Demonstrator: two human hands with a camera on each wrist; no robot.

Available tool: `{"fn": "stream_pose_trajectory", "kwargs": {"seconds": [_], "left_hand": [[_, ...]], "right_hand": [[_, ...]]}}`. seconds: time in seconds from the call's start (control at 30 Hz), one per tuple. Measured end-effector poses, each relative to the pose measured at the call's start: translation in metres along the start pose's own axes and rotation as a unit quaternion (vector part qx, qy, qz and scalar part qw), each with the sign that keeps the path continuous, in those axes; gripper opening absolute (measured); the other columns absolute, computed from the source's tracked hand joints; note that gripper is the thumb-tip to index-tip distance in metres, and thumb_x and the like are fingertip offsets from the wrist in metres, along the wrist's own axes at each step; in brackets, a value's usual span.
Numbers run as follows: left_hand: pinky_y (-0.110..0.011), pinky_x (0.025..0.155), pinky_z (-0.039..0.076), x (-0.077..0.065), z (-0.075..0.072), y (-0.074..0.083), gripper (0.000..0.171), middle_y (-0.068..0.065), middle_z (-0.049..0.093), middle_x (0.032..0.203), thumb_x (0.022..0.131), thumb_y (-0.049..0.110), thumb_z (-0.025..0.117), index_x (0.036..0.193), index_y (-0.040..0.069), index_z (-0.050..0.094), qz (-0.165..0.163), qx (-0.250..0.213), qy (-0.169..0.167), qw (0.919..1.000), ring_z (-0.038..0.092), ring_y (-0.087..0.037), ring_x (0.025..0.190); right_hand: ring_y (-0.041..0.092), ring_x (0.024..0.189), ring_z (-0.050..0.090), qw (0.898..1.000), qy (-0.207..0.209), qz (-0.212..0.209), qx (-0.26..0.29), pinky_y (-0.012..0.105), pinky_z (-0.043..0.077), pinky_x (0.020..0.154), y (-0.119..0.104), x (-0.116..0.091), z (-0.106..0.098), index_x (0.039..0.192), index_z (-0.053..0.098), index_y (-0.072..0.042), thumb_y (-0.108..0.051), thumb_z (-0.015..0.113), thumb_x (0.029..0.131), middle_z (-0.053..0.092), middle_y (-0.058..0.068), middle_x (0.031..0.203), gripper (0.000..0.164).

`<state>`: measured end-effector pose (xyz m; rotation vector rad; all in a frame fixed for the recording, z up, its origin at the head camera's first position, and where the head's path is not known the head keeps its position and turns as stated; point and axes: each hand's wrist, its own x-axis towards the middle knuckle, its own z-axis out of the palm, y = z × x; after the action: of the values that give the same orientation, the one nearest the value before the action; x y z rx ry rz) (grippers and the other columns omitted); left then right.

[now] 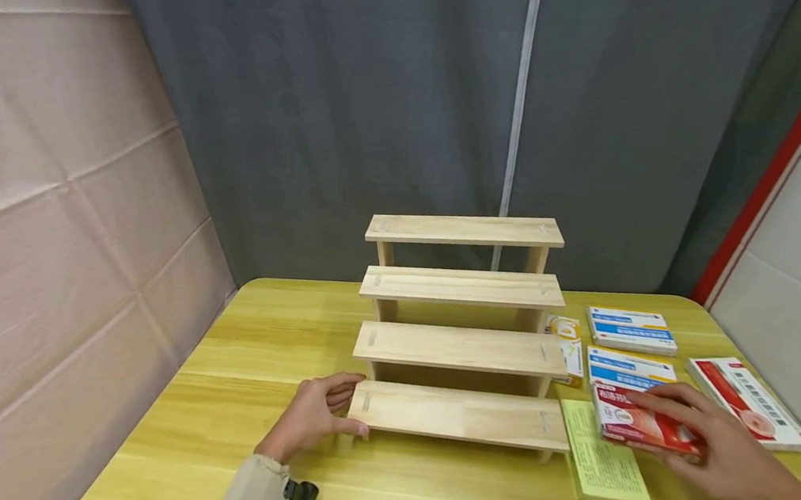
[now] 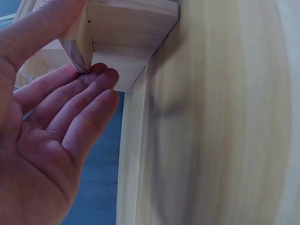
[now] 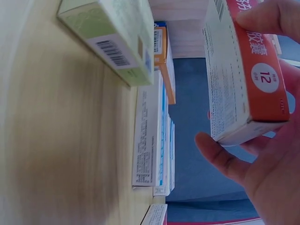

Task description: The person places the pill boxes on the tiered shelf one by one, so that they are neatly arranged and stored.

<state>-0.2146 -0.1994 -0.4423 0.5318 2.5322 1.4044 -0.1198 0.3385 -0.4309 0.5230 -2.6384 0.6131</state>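
A pale wooden step rack (image 1: 452, 349) with several tiers stands on the table. My left hand (image 1: 318, 416) grips the left end of its lowest board, thumb at the front edge and fingertips behind. The left wrist view shows the fingertips (image 2: 110, 77) against the wooden board (image 2: 79, 49). My right hand (image 1: 717, 437) holds a red and white medicine box (image 1: 644, 423) above the table, right of the rack. In the right wrist view the red box (image 3: 246, 79) sits between thumb and fingers, tilted and off the tabletop.
Right of the rack lie a green box (image 1: 605, 458), blue-and-white boxes (image 1: 632, 330), an orange-and-white box (image 1: 568, 346) and a red-and-white box (image 1: 750, 402). A grey curtain (image 1: 360, 110) hangs behind the yellow wood-grain table (image 1: 241, 391); pale walls flank it.
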Motion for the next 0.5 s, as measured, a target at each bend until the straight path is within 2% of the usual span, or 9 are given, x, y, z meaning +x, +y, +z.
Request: {"fn": "stream_pose_trajectory", "kwargs": {"seconds": [0.17,0.5], "left_hand": [[-0.038,0.105,0.056,0.001,0.001,0.001,0.088,-0.024,0.054,0.146,0.07,0.028,0.092,0.144,0.002,0.053,-0.004,0.001,-0.004,1.0,0.056,-0.042,0.132],[-0.038,0.105,0.056,0.001,0.001,0.002,0.089,-0.023,0.053,0.147,0.07,0.03,0.091,0.145,0.002,0.052,-0.014,0.014,-0.007,0.9998,0.056,-0.041,0.132]], "right_hand": [[-0.016,0.113,0.03,1.0,0.012,-0.025,-0.004,-0.004,0.029,0.081,-0.009,0.007,-0.005,0.13,0.066,-0.031,0.0,0.087,0.061,0.05,-0.013,0.126,0.078],[-0.013,0.108,0.033,0.998,0.021,-0.056,-0.012,0.004,0.03,0.072,-0.015,0.018,-0.007,0.129,0.067,-0.031,-0.004,0.088,0.058,0.051,-0.013,0.125,0.079]]}}
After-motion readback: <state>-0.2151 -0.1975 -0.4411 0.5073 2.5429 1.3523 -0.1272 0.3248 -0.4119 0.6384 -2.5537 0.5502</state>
